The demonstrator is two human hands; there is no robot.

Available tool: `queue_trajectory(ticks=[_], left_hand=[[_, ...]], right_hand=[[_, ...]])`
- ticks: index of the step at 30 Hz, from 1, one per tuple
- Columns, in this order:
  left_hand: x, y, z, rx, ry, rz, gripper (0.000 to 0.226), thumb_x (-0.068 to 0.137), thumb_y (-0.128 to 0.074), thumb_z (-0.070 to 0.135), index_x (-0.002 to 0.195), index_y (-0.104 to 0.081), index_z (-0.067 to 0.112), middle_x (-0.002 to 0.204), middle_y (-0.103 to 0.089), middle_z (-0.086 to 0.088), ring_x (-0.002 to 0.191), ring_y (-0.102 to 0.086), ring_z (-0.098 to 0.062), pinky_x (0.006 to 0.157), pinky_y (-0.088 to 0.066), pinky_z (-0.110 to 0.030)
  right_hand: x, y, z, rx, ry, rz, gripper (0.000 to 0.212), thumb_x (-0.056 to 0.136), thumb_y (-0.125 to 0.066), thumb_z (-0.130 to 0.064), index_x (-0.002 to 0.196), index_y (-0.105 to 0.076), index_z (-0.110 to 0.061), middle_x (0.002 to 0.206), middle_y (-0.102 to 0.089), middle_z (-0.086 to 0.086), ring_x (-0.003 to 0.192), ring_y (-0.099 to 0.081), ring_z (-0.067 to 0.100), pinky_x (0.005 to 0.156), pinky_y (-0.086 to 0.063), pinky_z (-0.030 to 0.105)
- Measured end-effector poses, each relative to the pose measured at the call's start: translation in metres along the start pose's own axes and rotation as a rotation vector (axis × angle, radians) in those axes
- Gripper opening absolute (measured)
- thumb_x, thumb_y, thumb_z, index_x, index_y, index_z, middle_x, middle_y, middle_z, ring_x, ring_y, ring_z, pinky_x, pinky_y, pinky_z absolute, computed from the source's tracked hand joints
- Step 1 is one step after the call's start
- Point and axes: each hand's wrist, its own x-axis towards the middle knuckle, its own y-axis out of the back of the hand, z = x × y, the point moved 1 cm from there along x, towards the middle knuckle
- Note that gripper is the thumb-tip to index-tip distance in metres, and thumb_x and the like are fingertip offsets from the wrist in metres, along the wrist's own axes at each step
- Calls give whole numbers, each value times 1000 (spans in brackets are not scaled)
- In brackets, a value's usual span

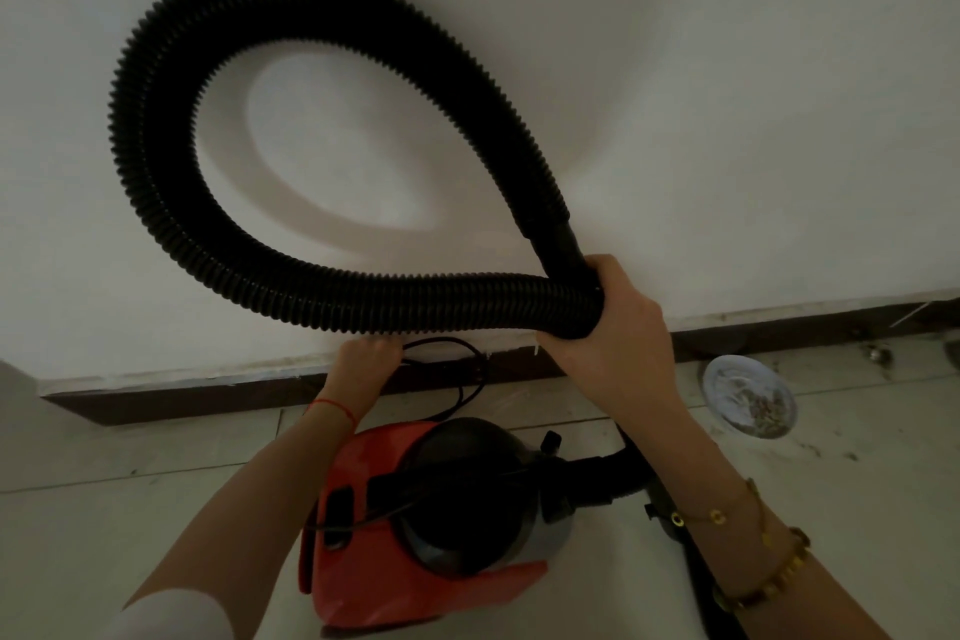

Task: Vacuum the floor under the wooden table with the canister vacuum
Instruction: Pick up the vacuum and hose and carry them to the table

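Right grip (618,312) clamped round looped black hose (156,161); left grip (363,359) curled on power cord (467,364) at skirting.

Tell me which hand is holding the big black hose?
The right hand grips the looped hose. The left hand reaches down to the thin cord by the wall.

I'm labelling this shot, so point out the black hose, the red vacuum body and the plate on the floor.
black hose (156,83): head view, on the ribbed left curve of the loop.
red vacuum body (363,572): head view, on its red casing.
plate (748,398): head view, on its middle.
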Motion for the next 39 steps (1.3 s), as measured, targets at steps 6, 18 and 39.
queue_trajectory(ticks=[6,18,39], left_hand=[[-6,10,3,26,-8,-45,9,81,-68,12,88,-65,16,75,-66,4,63,-65,-12,47,-43,-23],[-72,102,7,-1000,-79,-21,18,97,-47,23,82,-54,17,71,-62,2,56,-57,-12,52,-46,-26],[-121,136,59,-551,-211,-365,51,89,-55,44,130,-48,15,129,-53,-8,115,-52,-26,94,-43,-35]], right_hand=[[-1,-1,1,-21,-6,4,50,69,-76,-31,112,-52,-22,83,-57,-14,72,-58,3,60,-52,29],[-8,7,-8,-13,-5,-23,55,71,-76,-27,119,-51,-16,91,-59,-7,80,-61,14,65,-53,33],[-26,30,-22,-18,62,-64,42,78,-72,-15,117,-59,-10,94,-70,8,80,-65,22,67,-56,34]])
